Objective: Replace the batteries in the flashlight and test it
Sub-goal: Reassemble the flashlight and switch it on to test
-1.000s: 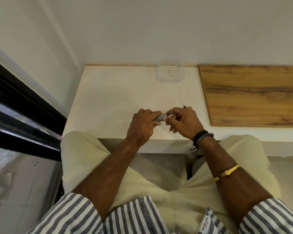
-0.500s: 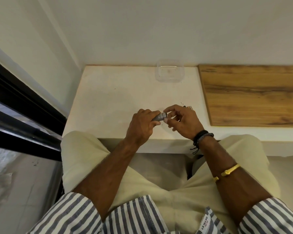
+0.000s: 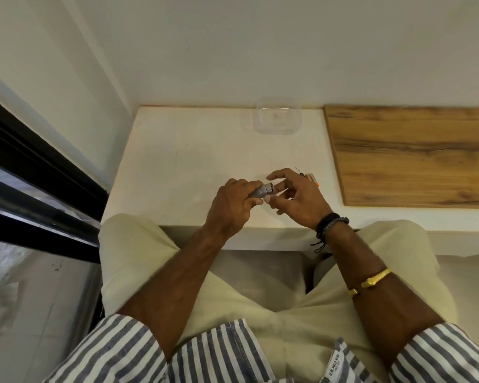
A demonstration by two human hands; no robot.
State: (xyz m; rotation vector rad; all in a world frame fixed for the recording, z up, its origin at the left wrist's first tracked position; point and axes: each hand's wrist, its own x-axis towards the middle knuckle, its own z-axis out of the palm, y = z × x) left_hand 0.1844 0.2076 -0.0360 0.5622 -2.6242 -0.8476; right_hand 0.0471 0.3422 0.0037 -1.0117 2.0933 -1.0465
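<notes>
My left hand (image 3: 233,208) is closed around a small grey flashlight (image 3: 262,190), held just above the white ledge (image 3: 183,161) with its round end pointing right. My right hand (image 3: 299,200) is right beside that end with fingers spread; one fingertip is close to the rim, and I see nothing held in it. Behind my right hand, a few small batteries (image 3: 310,178) with orange ends lie on the ledge, partly hidden by my fingers.
A clear plastic container (image 3: 277,117) sits at the back of the ledge against the wall. A wooden board (image 3: 412,156) covers the ledge on the right. A black window frame (image 3: 39,172) runs along the left. My knees are under the ledge's front edge.
My right hand's fingers, which were pinched on the flashlight's end, have opened and drawn slightly away. My left hand still holds the flashlight in about the same place.
</notes>
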